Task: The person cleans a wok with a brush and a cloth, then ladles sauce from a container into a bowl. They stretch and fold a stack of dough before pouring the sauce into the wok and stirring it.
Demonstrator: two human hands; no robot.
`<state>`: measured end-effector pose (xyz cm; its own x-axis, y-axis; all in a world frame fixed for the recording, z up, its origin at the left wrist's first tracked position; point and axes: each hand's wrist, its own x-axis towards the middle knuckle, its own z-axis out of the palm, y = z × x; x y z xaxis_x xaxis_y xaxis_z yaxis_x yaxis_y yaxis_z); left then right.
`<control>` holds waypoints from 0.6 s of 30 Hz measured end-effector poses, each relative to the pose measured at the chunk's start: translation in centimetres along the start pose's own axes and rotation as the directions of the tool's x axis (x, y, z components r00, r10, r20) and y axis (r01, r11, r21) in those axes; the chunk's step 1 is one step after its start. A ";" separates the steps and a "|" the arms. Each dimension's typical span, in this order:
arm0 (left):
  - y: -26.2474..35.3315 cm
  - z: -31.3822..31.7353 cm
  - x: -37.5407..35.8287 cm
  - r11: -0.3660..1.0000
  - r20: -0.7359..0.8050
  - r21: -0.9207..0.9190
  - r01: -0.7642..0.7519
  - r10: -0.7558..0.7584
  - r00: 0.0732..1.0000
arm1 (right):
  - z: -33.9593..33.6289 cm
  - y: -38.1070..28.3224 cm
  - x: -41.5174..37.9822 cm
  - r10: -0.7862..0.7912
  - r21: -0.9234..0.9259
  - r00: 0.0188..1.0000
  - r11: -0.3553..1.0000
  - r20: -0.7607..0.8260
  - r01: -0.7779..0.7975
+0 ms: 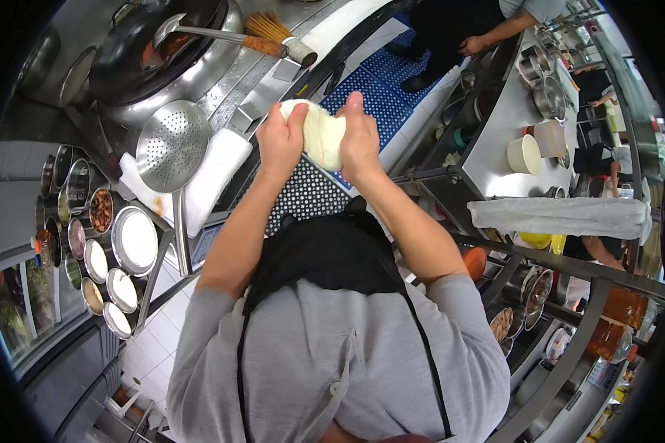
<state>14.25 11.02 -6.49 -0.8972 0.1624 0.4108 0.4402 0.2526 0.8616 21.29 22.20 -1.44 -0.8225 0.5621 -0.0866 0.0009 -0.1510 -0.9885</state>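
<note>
Up in front of my body, both hands are closed on a pale cream, bunched cloth (322, 136) with soft folds. My left hand (282, 140) grips its left end, thumb on top. At the other end my right hand (359, 140) wraps round it with the thumb pointing up. The cloth hangs in the air above the dotted floor mat, and its underside is hidden. Left of my forearm, a perforated strainer (174, 144) rests partly on a white towel (218, 173).
A large wok (137, 66) with a ladle (222, 35) across it stands at the upper left, near a bamboo brush (277, 37). Several ingredient tubs (135, 240) line the left side. A steel counter (488, 159) is at right; another person (458, 37) stands beyond.
</note>
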 end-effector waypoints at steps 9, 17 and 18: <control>2.4 -1.4 1.7 0.990 0.222 0.058 -0.129 0.113 0.968 | -3.9 3.2 1.2 0.367 -0.059 0.927 0.927 -0.069 -0.371; 4.7 -3.3 5.5 0.781 0.403 0.066 -0.622 0.549 0.732 | -4.8 0.3 0.9 -0.441 -0.489 0.842 0.686 0.310 0.539; 4.6 -3.2 5.7 0.777 0.418 0.114 -0.619 0.528 0.739 | -4.8 0.7 1.3 -0.432 -0.524 0.844 0.662 0.317 0.536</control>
<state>11.07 10.03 0.71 -0.4158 0.6524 0.6336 0.9016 0.2043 0.3812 22.94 26.72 -2.79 -0.8751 0.2819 0.3935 -0.1421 0.6276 -0.7655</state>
